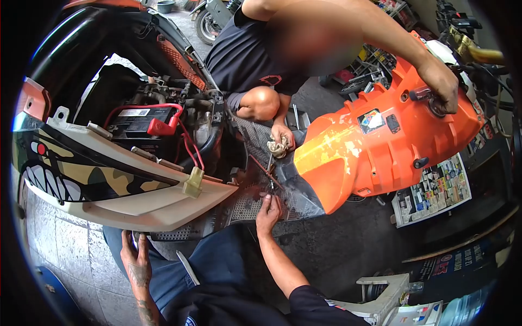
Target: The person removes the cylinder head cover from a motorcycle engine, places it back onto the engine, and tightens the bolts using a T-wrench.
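My right hand (268, 215) is at the black ridged footboard (246, 208) of a scooter, its fingers pinched together. A small metallic piece shows just beyond the fingertips; what they grip is too small to name. My left hand (136, 262) is closed under the lower edge of the white side panel (128, 209), with something dark between its fingers that I cannot make out. Ahead of my right hand a thin reddish rod (264, 170) lies across the footboard. The orange front body panel (375, 141) stands to the right.
A co-worker crouches opposite, one hand (283, 133) with a crumpled rag (278, 146), the other on the orange panel's far end. A battery (144, 126) with red cables (197, 145) sits exposed at left. A white stool (383, 296) is at lower right.
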A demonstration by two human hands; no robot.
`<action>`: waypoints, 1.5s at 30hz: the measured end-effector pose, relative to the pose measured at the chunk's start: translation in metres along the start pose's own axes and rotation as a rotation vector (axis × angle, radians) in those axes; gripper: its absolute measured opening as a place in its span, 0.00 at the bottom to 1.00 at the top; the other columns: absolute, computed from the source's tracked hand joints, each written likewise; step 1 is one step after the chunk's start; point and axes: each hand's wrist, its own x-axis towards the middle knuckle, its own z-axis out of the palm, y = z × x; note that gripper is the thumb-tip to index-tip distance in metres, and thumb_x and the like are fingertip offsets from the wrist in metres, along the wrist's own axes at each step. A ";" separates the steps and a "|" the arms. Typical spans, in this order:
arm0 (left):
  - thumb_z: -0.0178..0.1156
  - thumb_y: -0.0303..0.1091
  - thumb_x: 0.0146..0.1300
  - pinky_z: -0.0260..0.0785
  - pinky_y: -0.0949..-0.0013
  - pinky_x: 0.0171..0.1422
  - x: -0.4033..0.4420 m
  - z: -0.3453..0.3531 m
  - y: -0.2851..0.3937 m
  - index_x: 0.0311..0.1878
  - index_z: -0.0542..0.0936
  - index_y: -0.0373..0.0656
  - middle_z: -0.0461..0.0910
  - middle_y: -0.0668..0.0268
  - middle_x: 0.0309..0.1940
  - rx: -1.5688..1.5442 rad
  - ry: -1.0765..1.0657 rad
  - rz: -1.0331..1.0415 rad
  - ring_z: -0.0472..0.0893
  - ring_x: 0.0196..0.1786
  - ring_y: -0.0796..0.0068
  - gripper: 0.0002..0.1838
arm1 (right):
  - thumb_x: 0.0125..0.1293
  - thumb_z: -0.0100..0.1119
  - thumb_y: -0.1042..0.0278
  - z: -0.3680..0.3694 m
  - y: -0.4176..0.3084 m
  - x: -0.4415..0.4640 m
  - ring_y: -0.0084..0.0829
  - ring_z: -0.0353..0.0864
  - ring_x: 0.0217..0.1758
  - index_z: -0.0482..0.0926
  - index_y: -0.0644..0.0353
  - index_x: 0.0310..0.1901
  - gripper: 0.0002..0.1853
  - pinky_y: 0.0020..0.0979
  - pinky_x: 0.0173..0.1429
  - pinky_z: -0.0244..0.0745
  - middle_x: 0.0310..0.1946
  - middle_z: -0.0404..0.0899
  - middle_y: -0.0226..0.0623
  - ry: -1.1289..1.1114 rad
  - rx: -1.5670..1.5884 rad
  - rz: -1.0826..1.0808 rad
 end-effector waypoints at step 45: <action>0.51 0.27 0.66 0.67 0.69 0.54 -0.007 0.004 -0.009 0.51 0.71 0.35 0.74 0.61 0.46 -0.119 0.166 0.083 0.74 0.49 0.72 0.12 | 0.72 0.42 0.62 0.000 0.012 -0.010 0.37 0.74 0.27 0.74 0.65 0.24 0.20 0.37 0.35 0.66 0.21 0.74 0.40 0.067 0.038 0.039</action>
